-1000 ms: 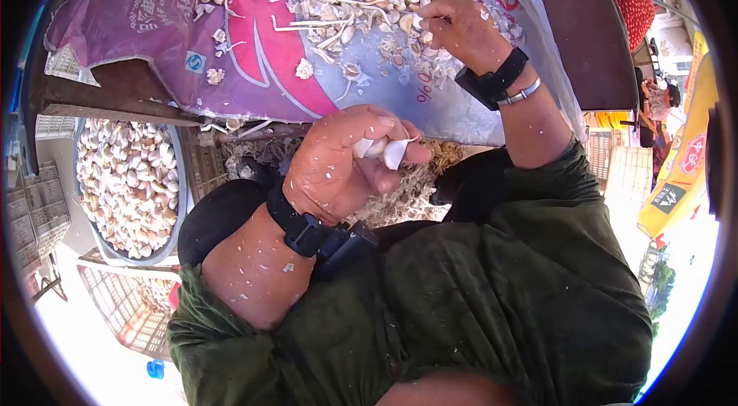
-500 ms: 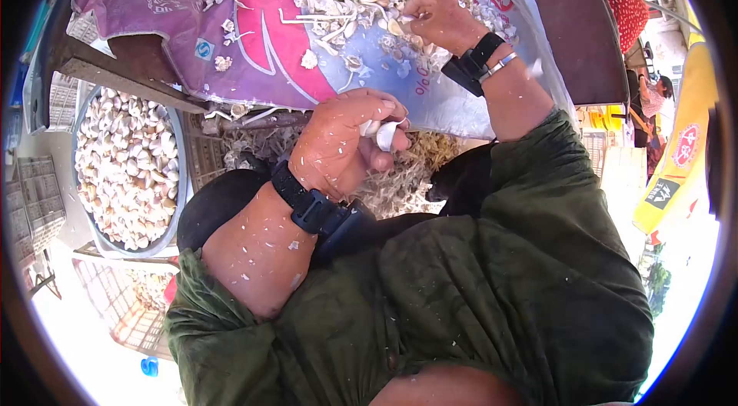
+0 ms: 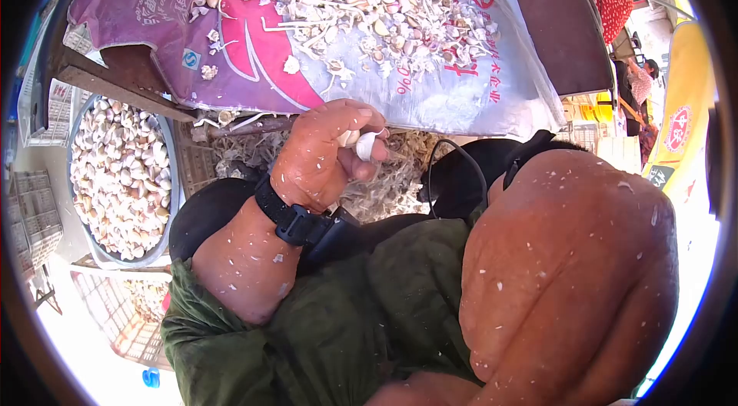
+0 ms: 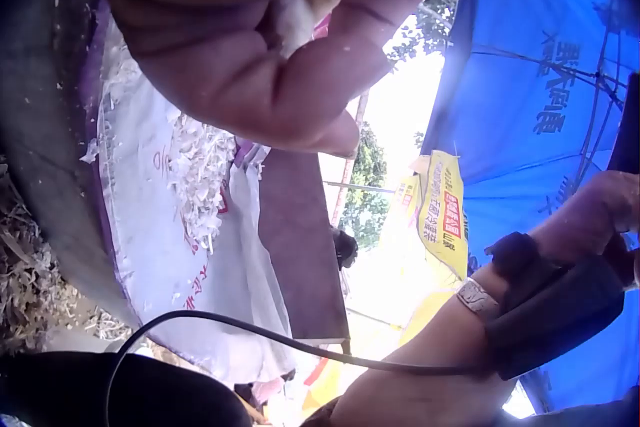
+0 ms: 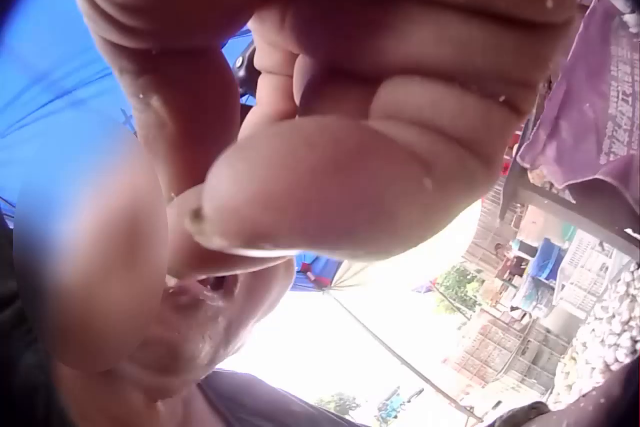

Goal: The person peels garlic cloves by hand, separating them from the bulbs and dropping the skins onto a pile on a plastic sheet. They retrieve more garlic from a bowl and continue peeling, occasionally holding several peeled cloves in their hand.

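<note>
right hand: was raised close to the head camera, fingers loosely bent, nothing visibly held.
left hand: curled round garlic cloves, presumably so none dropped.
garlic heap: lay beyond on a printed sheet, likely shielding the table.

The right hand fills the upper middle of the right wrist view, its fingers bent in toward the palm just beside the person's face; whether they touch it or pinch anything is hidden. Behind, a blue canopy spreads at upper left, and a purple printed sheet hangs along the right edge. Below the sheet lie a white crate and a pale heap of garlic cloves, with greenery farther off.
</note>
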Available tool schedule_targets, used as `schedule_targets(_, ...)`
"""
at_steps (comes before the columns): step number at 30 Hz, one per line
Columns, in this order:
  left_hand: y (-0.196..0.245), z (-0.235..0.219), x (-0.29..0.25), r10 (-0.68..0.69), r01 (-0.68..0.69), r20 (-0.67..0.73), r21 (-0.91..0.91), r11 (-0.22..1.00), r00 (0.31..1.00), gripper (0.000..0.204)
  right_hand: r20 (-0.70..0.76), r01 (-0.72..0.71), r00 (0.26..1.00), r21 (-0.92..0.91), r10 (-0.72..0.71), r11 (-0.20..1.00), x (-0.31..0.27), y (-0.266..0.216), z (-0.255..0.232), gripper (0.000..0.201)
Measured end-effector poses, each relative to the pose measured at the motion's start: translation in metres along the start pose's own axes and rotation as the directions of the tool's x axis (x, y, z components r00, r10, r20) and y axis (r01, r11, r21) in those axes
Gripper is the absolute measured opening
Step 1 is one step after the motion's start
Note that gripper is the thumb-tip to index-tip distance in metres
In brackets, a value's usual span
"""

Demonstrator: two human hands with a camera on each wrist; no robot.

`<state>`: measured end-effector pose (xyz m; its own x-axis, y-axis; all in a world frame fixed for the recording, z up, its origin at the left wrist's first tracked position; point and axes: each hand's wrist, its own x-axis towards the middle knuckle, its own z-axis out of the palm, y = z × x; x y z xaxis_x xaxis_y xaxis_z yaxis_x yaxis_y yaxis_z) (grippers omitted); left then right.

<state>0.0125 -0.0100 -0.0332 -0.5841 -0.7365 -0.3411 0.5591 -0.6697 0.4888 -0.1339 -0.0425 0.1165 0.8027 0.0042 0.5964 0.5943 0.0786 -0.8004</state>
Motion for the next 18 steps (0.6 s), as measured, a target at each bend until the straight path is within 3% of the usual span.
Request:
schedule_targets(11,0.004,0.004,-0.005,0.028,-0.028,-0.010,0.019,0.999,1.000,0.024,-0.116,-0.049,0.993,-0.135,0.033,0.990,0.001,-0.005,-0.001,0.020)
schedule_targets(14,0.003,0.003,-0.003,0.021,-0.022,0.018,0.057,0.998,1.000,0.033,-0.140,-0.066,0.989,-0.181,0.040,0.981,0.000,-0.006,-0.001,0.017)
schedule_targets(15,0.003,0.005,-0.003,-0.046,0.048,0.028,-0.063,0.997,0.999,0.040,-0.139,-0.069,0.989,-0.195,0.042,0.978,0.000,-0.006,0.000,0.017)
schedule_targets(16,0.003,0.006,-0.003,-0.110,0.117,0.045,-0.181,0.977,0.993,0.046,-0.381,-0.311,0.909,-0.350,0.169,0.884,-0.011,-0.002,0.008,0.015)
schedule_targets(17,0.004,0.007,-0.005,-0.104,0.109,0.036,-0.183,0.977,0.994,0.046,-0.615,-0.553,0.756,-0.418,0.224,0.720,-0.027,0.003,0.016,0.014)
schedule_targets(18,0.006,0.008,-0.007,-0.091,0.098,0.044,-0.214,0.972,0.995,0.050,-0.609,-0.669,0.730,-0.542,0.311,0.509,-0.037,0.004,0.003,0.015)
